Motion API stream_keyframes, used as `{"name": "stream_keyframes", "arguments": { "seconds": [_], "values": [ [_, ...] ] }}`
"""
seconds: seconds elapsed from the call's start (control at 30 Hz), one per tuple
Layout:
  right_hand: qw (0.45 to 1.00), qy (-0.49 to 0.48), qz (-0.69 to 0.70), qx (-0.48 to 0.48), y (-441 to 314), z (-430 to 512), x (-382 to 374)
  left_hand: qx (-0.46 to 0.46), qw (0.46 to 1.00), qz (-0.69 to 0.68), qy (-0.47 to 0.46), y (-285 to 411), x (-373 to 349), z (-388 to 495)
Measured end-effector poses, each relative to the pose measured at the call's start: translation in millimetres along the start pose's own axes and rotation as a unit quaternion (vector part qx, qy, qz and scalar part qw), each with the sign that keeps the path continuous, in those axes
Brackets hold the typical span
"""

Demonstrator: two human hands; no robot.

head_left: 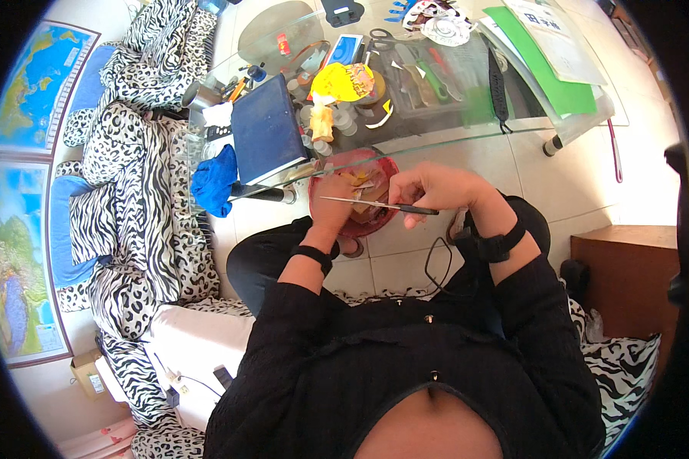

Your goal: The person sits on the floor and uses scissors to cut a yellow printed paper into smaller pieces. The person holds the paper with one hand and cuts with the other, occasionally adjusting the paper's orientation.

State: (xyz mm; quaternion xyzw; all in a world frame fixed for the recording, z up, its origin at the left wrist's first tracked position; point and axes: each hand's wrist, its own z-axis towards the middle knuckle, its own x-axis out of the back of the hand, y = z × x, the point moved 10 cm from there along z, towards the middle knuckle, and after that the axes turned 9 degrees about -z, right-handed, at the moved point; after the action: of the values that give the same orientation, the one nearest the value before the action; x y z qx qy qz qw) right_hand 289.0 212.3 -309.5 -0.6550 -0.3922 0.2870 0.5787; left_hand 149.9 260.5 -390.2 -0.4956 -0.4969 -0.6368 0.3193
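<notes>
My right hand (pixel 430 186) holds a pair of scissors (pixel 367 202), seen nearly edge-on. The dark handle lies at my fingers and the thin blades point left, across the bin. Over a red plastic bin (pixel 373 228) on the floor, my left hand (pixel 332 198) reaches down with its fingers towards the contents. Those fingers are partly hidden, so whether they hold anything is unclear. Yellow and pale scraps (pixel 370 179) lie inside the bin. Just beyond it, on the glass table (pixel 436 140), are a yellow paper piece (pixel 341 82) and a small pale-yellow object (pixel 321 122).
A dark blue book (pixel 268 129) and a blue cloth (pixel 214 181) lie at the table's left corner. Knives, a green peeler (pixel 433 80) and another pair of scissors (pixel 380 37) sit farther back. Folders (pixel 551 69) occupy the right end. A brown cabinet (pixel 626 275) stands right.
</notes>
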Motion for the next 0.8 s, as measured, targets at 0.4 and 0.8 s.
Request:
{"name": "stream_keyframes", "arguments": {
  "seconds": [0.4,0.8],
  "values": [
    [0.993,0.063,0.085,0.056,-18.2,-11.0,24.4,0.023,0.998,0.014,-0.057,-63.6,-85.9,-3.4],
    [0.991,0.088,0.094,0.023,-12.8,-8.5,40.5,-0.003,0.998,-0.069,0.000,-51.3,-114.2,24.0]
  ]
}}
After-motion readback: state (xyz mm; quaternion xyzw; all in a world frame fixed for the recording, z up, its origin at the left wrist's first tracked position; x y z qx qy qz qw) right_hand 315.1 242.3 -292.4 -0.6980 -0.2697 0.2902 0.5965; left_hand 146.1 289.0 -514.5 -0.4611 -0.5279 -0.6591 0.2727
